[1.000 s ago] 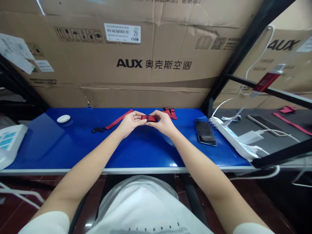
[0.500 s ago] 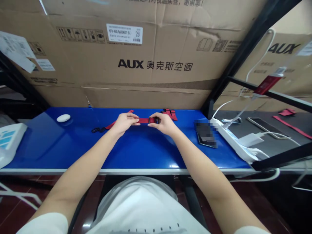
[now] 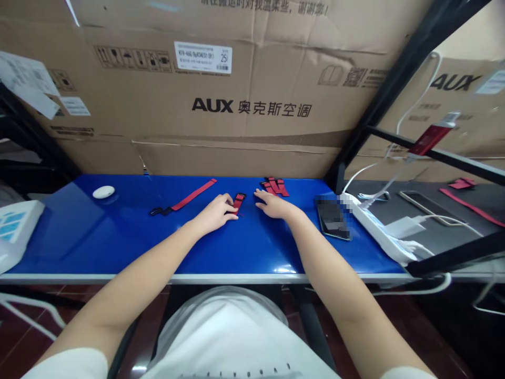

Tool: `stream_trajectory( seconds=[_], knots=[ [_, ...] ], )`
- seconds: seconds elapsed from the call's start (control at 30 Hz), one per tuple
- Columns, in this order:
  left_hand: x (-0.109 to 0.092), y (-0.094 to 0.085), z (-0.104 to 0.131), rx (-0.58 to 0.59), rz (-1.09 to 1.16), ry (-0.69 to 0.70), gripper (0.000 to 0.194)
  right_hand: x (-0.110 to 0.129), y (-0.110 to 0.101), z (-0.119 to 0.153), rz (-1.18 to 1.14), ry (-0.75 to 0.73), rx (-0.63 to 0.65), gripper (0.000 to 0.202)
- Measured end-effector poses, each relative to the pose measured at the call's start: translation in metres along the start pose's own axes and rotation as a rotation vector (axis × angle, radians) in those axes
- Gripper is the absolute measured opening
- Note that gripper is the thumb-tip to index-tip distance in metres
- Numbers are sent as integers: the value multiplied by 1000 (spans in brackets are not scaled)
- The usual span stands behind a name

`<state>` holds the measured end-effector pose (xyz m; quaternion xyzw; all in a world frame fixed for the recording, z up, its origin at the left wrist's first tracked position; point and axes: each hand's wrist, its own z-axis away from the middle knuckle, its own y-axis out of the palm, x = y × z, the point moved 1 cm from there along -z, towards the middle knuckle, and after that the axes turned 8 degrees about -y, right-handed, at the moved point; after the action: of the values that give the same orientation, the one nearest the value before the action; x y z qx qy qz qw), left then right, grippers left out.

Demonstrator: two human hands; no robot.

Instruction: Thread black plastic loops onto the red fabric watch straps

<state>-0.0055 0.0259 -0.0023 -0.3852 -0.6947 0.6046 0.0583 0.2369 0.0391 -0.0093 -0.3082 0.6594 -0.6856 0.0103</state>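
Pinching a short red strap [image 3: 239, 201] near frame centre, left hand [image 3: 216, 212] curls narrow; right hand [image 3: 275, 205] spreads loosely right of centre

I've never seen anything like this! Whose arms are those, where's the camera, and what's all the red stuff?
There's no robot here, just a person with two bare hands. Every picture comes from one camera worn on the person's head, looking forward and down, so you see roughly what they see.

On the blue table lie a long red strap with black clips at one end, a white oval thing, a dark phone and some bundled red straps. Behind stands a big cardboard box.

The left hand has its fingers at a short red strap; how firmly it grips, I can't tell. The right hand, palm down near the bundle, seems to hold nothing.
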Motion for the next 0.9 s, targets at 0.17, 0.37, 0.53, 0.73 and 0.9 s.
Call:
stream_trajectory(
  seconds=[0.17,0.37,0.53,0.73,0.9],
  knots=[
    [0,17,-9,-67,-29,-12,25,-12,-12,10,70,111,-3,53],
    [-7,24,-17,-125,-94,-54,29,11,11,0,115,128,-12,63],
    [-3,16,-5,-68,-126,-107,56,24,14,-1,103,129,76,79],
    [5,9,1,185,-222,-274,82,27,12,11,139,17,83,106],
    [6,9,-1,224,-260,-281,88,29,30,16,192,-56,-55,91]
  ],
)
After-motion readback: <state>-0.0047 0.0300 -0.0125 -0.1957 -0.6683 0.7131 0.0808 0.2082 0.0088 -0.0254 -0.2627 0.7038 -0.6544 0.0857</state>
